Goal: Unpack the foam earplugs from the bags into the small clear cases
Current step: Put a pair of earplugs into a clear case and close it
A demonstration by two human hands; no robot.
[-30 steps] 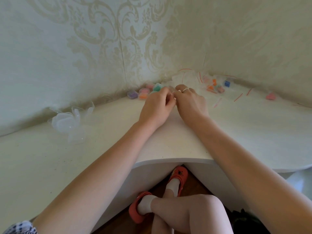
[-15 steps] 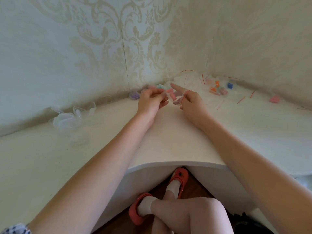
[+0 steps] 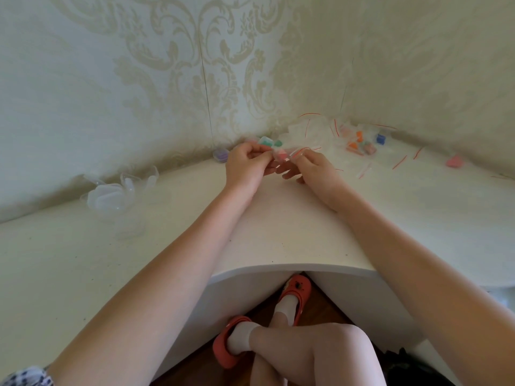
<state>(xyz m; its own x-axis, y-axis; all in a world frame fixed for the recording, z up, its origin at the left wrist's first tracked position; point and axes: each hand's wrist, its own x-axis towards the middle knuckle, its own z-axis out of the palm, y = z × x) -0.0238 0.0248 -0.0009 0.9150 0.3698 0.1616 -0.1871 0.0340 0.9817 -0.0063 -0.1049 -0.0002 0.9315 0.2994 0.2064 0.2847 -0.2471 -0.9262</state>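
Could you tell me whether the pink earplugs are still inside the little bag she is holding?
Apparently inside: both hands, left and right, pinch the small clear bag, with pink earplugs showing through it.

Matt white desk [image 3: 278, 235], glossy clear plastic cases [image 3: 111, 196], thin transparent bags [image 3: 315, 135], embossed wallpaper [image 3: 167, 65].

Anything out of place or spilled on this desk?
One pink earplug lies alone on the desk at far right, apart from the bags and cases. Otherwise nothing stands out.
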